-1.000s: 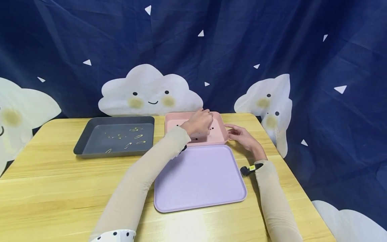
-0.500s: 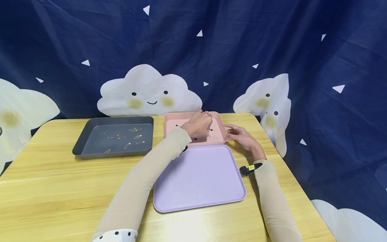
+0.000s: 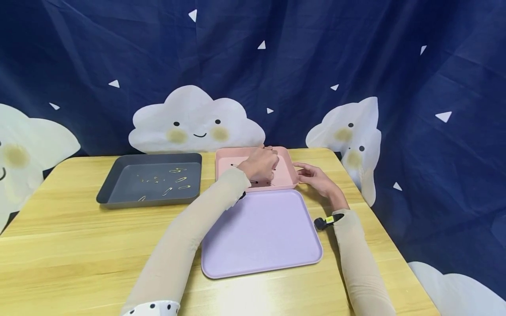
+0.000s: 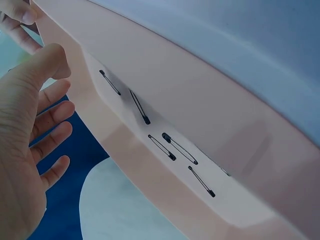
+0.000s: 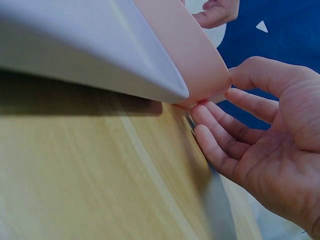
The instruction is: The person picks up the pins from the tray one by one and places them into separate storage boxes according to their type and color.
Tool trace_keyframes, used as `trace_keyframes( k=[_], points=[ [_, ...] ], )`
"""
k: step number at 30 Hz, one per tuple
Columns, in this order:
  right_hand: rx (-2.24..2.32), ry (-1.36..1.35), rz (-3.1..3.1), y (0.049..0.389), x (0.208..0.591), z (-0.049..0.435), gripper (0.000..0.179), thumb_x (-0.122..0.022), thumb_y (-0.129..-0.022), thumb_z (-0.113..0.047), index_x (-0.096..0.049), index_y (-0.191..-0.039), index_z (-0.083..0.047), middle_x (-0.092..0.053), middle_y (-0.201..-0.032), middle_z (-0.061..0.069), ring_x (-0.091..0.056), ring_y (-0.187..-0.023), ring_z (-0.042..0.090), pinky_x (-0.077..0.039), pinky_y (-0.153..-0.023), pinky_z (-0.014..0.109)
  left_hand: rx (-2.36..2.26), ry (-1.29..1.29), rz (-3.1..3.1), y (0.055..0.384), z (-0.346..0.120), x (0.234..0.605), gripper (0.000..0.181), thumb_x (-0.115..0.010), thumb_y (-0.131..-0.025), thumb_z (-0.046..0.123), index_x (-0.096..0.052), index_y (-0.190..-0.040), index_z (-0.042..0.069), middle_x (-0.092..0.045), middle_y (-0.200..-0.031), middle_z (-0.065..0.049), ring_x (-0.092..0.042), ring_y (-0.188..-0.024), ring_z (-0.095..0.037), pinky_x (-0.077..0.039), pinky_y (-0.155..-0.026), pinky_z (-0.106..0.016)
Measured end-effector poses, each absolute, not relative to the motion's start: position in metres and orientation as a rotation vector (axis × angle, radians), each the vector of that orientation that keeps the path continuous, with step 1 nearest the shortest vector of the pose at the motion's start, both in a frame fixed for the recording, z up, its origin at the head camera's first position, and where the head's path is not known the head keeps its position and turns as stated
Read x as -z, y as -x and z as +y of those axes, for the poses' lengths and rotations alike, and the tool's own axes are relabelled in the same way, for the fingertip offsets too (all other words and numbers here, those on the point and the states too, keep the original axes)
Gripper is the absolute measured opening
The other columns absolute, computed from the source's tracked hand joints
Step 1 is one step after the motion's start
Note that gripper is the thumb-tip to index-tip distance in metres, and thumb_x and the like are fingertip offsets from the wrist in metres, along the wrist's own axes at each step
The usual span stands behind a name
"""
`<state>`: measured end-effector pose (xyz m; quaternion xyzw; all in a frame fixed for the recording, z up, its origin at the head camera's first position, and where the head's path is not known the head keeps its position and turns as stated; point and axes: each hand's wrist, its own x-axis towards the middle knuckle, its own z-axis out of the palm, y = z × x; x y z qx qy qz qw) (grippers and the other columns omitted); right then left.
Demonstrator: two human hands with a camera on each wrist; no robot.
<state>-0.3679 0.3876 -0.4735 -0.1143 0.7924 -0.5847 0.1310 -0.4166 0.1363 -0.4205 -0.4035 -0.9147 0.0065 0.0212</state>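
My left hand [image 3: 261, 162] is over the pink tray [image 3: 286, 173], its fingers bent. In the left wrist view the thumb and fingers of that left hand [image 4: 30, 120] are loosely bent and apart, with no pin seen between them. Several black-ended safety pins [image 4: 181, 148] lie on the tray floor beside it; one safety pin [image 3: 270, 184] shows below its fingertips near the front wall. My right hand [image 3: 318, 180] rests at the tray's right corner. In the right wrist view its thumb and fingertips touch the outside of the pink wall [image 5: 207, 65], other fingers low by the base.
A dark grey tray [image 3: 114, 175] with several gold safety pins [image 3: 181, 179] stands at the back left. The flat lilac tray [image 3: 261, 232] lies directly in front of the pink one. All stand on a wooden table [image 3: 99, 245], with a blue cloud-print curtain [image 3: 284, 87] behind.
My left fingers have shifted slightly toward the front of the pink tray, and a pin now shows beneath them. My right hand stays at the tray's corner.
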Motion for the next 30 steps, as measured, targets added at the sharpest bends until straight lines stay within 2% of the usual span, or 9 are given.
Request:
trace_keyframes(
  k=[6,12,19,24,27,30],
  points=[
    [1.683,0.338,2.305,0.368,0.473,0.387,0.055,-0.057,-0.101,-0.001,-0.042,-0.153,0.000,-0.053,-0.136,0.037,-0.062,-0.108,0.012,-0.054,-0.087,0.019,-0.034,1.255,-2.835,0.415,0.132,0.419,0.009,-0.071,-0.081,0.026,-0.071,-0.089,0.021,-0.062,-0.103,0.005,-0.053,-0.112,-0.022,-0.037,-0.114,-0.046],
    [1.647,0.345,2.347,0.368,0.472,0.392,0.055,-0.059,-0.101,-0.003,-0.042,-0.153,-0.001,-0.054,-0.136,0.036,-0.061,-0.106,0.008,-0.051,-0.086,0.015,-0.035,1.260,-2.832,0.415,0.131,0.416,0.014,-0.072,-0.082,0.029,-0.071,-0.093,0.021,-0.063,-0.105,0.004,-0.054,-0.107,-0.021,-0.040,-0.104,-0.042],
    [1.650,0.332,2.357,0.367,0.475,0.401,0.056,-0.059,-0.100,-0.003,-0.041,-0.153,0.001,-0.053,-0.133,0.037,-0.061,-0.102,0.005,-0.053,-0.086,0.016,-0.080,1.251,-2.829,0.417,0.132,0.414,0.023,-0.072,-0.082,0.031,-0.070,-0.101,0.019,-0.064,-0.109,0.004,-0.054,-0.113,-0.022,-0.038,-0.105,-0.041],
    [1.587,0.321,2.401,0.368,0.475,0.408,0.056,-0.059,-0.101,-0.005,-0.041,-0.154,-0.001,-0.054,-0.135,0.034,-0.060,-0.106,0.007,-0.051,-0.086,0.015,-0.084,1.226,-2.847,0.419,0.130,0.410,0.032,-0.074,-0.081,0.035,-0.070,-0.110,0.020,-0.066,-0.117,0.003,-0.055,-0.119,-0.024,-0.039,-0.105,-0.042],
    [1.518,0.321,2.421,0.372,0.471,0.410,0.057,-0.060,-0.101,-0.008,-0.041,-0.154,-0.002,-0.055,-0.135,0.033,-0.059,-0.108,0.010,-0.052,-0.087,0.019,-0.063,1.199,-2.860,0.421,0.125,0.408,0.039,-0.074,-0.083,0.038,-0.070,-0.118,0.019,-0.066,-0.123,0.001,-0.054,-0.118,-0.024,-0.039,-0.105,-0.043],
    [1.435,0.300,2.450,0.375,0.464,0.410,0.056,-0.060,-0.101,-0.009,-0.041,-0.153,-0.001,-0.057,-0.133,0.033,-0.060,-0.109,0.016,-0.055,-0.089,0.028,-0.030,1.175,-2.860,0.423,0.118,0.408,0.045,-0.072,-0.085,0.041,-0.068,-0.123,0.020,-0.066,-0.127,0.000,-0.054,-0.117,-0.024,-0.039,-0.104,-0.045]
  ],
)
